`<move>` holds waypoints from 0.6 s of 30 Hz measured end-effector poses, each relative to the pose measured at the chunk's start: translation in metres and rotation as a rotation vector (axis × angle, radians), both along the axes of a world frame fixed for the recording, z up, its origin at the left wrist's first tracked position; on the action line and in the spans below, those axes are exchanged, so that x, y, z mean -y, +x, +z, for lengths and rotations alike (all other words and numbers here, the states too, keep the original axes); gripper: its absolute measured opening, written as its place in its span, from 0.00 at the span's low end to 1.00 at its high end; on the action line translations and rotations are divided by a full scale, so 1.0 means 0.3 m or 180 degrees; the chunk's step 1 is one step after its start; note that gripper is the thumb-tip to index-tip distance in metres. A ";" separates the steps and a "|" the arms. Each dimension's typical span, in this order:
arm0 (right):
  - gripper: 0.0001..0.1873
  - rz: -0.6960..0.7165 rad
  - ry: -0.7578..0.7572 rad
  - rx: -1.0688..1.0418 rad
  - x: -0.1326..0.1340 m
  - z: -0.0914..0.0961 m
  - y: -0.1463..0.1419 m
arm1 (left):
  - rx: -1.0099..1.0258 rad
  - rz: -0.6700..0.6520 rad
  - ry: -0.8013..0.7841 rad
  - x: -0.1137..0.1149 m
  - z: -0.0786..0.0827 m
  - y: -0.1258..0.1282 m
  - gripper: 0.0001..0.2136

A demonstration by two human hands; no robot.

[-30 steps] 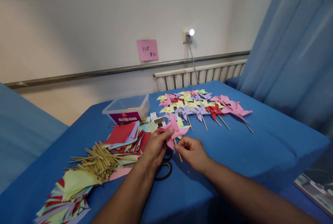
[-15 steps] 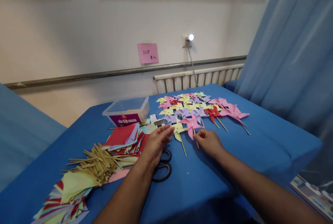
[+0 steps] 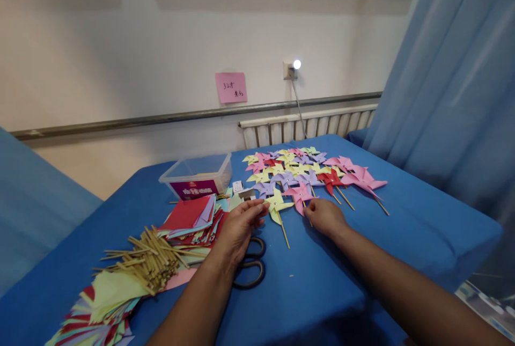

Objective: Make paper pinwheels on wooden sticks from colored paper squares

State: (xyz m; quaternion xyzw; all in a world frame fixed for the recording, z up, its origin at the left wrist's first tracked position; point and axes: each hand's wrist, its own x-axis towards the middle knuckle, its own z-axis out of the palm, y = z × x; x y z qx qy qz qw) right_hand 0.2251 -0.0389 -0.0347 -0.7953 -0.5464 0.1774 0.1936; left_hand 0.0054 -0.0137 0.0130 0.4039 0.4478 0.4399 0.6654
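Observation:
My left hand [image 3: 241,228] has its thumb and fingers closed at the left blade of a pale yellow paper pinwheel [image 3: 277,204], whose stick points toward me. My right hand [image 3: 326,217] pinches the stick of a pink pinwheel [image 3: 300,194] just beside it. Behind both lie several rows of pinwheels [image 3: 286,179] in purple, yellow, pink and red, packed close with blades overlapping. Black-handled scissors [image 3: 263,270] lie beside my left wrist, their blades hidden under my arm.
Left of my arm lie a heap of short wooden sticks [image 3: 155,260], a stack of coloured paper squares [image 3: 187,212] and fanned paper [image 3: 96,319]. A clear plastic box [image 3: 223,179] stands behind them on the blue cloth [image 3: 402,249]. A blue curtain [image 3: 442,67] hangs at right.
The view has tilted up slightly. My right hand and the pink pinwheel have shifted a little to the right and away from me. My left hand stays by the yellow pinwheel.

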 end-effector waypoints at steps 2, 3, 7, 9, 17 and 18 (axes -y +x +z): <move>0.15 -0.0004 -0.0036 0.0045 -0.006 0.002 0.000 | 0.0009 -0.0014 0.0000 0.002 0.004 0.001 0.12; 0.15 -0.0011 -0.0033 0.0070 -0.008 0.002 0.000 | 0.0008 -0.0020 -0.0002 0.002 0.005 0.001 0.12; 0.16 -0.0023 0.0017 0.0214 -0.012 -0.003 -0.005 | 0.0015 -0.0065 -0.0009 0.003 0.004 0.001 0.12; 0.16 0.0002 -0.0008 0.0272 -0.013 -0.006 -0.008 | 0.0030 -0.0093 0.0000 0.003 0.002 0.000 0.12; 0.18 0.0023 -0.0077 0.0387 -0.028 0.002 -0.017 | 0.0022 -0.0220 0.0007 -0.013 -0.022 -0.008 0.13; 0.19 0.0041 -0.0070 0.0382 -0.028 0.000 -0.015 | -0.0009 -0.0216 0.0021 -0.013 -0.024 -0.008 0.13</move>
